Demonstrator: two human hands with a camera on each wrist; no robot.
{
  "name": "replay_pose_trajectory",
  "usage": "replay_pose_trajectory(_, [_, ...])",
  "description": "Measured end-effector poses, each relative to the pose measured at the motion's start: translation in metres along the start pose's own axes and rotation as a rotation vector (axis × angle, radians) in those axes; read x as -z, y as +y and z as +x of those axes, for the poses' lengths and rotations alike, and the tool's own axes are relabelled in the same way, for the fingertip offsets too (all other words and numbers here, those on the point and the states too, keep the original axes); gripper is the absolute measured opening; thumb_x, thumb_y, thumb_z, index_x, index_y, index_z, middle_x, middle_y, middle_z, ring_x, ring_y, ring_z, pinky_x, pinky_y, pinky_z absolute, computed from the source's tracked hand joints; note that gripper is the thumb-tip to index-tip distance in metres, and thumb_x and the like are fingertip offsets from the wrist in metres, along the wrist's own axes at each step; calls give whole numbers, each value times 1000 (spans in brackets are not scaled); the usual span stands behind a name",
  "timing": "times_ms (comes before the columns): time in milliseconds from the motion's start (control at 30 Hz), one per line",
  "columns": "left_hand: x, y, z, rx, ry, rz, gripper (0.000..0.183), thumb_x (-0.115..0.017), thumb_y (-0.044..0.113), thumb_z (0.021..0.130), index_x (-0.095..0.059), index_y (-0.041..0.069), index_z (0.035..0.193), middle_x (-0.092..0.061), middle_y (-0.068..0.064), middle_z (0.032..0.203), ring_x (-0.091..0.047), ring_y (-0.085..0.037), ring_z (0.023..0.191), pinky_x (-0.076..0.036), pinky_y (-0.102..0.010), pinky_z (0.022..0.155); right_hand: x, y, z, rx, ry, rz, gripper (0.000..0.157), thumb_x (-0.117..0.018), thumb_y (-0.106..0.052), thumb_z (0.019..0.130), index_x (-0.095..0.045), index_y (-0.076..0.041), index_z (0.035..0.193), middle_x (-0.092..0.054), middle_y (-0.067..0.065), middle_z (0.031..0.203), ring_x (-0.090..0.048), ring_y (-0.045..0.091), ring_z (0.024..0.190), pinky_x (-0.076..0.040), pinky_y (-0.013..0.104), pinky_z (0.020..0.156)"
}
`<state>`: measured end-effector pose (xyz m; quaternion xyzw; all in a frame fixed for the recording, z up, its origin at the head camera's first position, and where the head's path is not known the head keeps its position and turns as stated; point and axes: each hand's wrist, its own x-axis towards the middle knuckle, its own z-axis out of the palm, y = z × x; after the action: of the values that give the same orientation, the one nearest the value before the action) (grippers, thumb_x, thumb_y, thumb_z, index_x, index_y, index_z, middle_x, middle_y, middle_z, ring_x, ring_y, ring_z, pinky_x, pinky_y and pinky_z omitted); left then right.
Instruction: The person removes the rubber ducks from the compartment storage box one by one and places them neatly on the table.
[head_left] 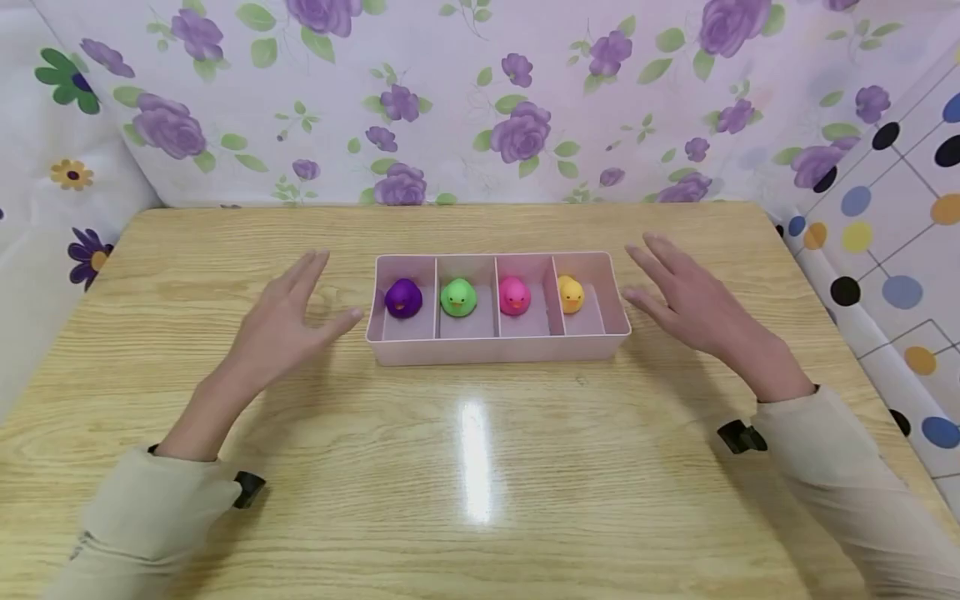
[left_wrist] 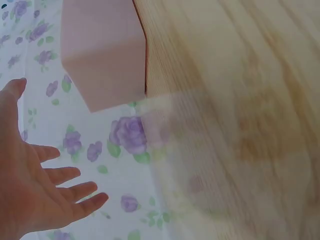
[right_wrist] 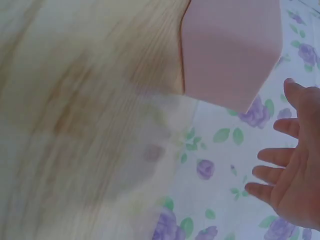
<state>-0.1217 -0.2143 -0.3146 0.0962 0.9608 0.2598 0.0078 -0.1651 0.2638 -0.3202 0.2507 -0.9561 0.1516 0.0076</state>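
A pale pink tray (head_left: 495, 351) with a row of compartments stands on the wooden table. From left to right its compartments hold a purple toy duck (head_left: 403, 298), a green toy duck (head_left: 458, 298), a pink toy duck (head_left: 515, 296) and a yellow toy duck (head_left: 571, 294). My left hand (head_left: 279, 323), fingers spread and holding nothing, is beside the tray's left end. On the other side, my right hand (head_left: 693, 298) is held with extended fingers near the tray's right end, also holding nothing. Both wrist views show only the tray's outer walls (left_wrist: 105, 60), so the ducks are hidden there.
The wooden table (head_left: 360, 500) reaches back to a floral cloth (head_left: 465, 100). A dotted cloth (head_left: 892, 250) hangs along the right side, and a flower-patterned white cloth (head_left: 45, 208) along the left. Glare lies on the table in front of the tray.
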Motion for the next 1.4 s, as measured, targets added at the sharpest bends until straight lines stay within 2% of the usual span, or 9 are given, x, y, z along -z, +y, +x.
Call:
replay_pose_trajectory(200, [-10, 12, 0, -2, -88, -147, 95, -64, 50, 88, -11, 12, 157, -14, -16, 159, -15, -42, 142, -17, -65, 109, 1, -9, 7, 42, 29, 56, 60, -58, -28, 98, -37, -1, 148, -30, 23, 152, -26, 42, 138, -26, 62, 106])
replay_pose_trajectory(367, [-19, 20, 4, 32, -139, -214, 101, -70, 48, 85, -8, 14, 157, -13, -17, 159, -17, -43, 141, -21, -65, 108, 1, -17, 13, 105, 44, 114, 52, -63, -17, 95, -46, 2, 141, -39, 24, 146, -34, 42, 134, -29, 60, 106])
replay_pose_trajectory(533, [-28, 19, 9, 7, -154, -263, 111, -78, 42, 78, -7, 10, 157, -12, -18, 159, -20, -41, 141, -28, -59, 108, -1, -23, 20, 166, 58, 142, 49, -68, -11, 91, -53, 4, 134, -46, 25, 140, -40, 42, 130, -34, 59, 103])
replay_pose_trajectory(667, [-32, 16, 12, -13, -181, -295, 117, -82, 40, 76, -4, 9, 156, -9, -17, 159, -17, -42, 141, -27, -58, 109, -2, -25, 27, 184, 56, 165, 49, -72, -9, 88, -56, 3, 133, -52, 22, 136, -47, 41, 125, -40, 57, 99])
replay_pose_trajectory(900, [-37, 14, 17, 57, -251, -447, 117, -81, 36, 78, 3, 20, 157, -7, -17, 160, -24, -44, 139, -30, -57, 107, -2, -25, 39, 122, -24, 257, 44, -71, -12, 89, -60, -5, 132, -61, 14, 128, -54, 34, 120, -43, 52, 98])
replay_pose_trajectory(1067, [-38, 16, 19, 97, -262, -524, 113, -80, 33, 80, 2, 23, 156, -10, -18, 159, -31, -45, 135, -32, -54, 107, -2, -26, 47, 81, -79, 314, 42, -70, -13, 90, -62, -6, 131, -62, 14, 125, -59, 33, 112, -48, 47, 95])
replay_pose_trajectory(1233, [-39, 16, 18, 101, -257, -578, 111, -81, 29, 80, -1, 23, 156, -12, -16, 159, -27, -41, 139, -34, -51, 107, -1, -28, 54, 49, -107, 337, 38, -70, -11, 90, -64, -3, 127, -66, 15, 118, -62, 32, 107, -50, 46, 92])
replay_pose_trajectory(1400, [-41, 15, 18, 109, -266, -625, 109, -79, 26, 82, 1, 25, 156, -7, -10, 160, -20, -36, 142, -29, -50, 110, -2, -30, 60, 4, -153, 366, 38, -69, -10, 90, -65, -4, 127, -68, 15, 114, -64, 28, 104, -52, 45, 89])
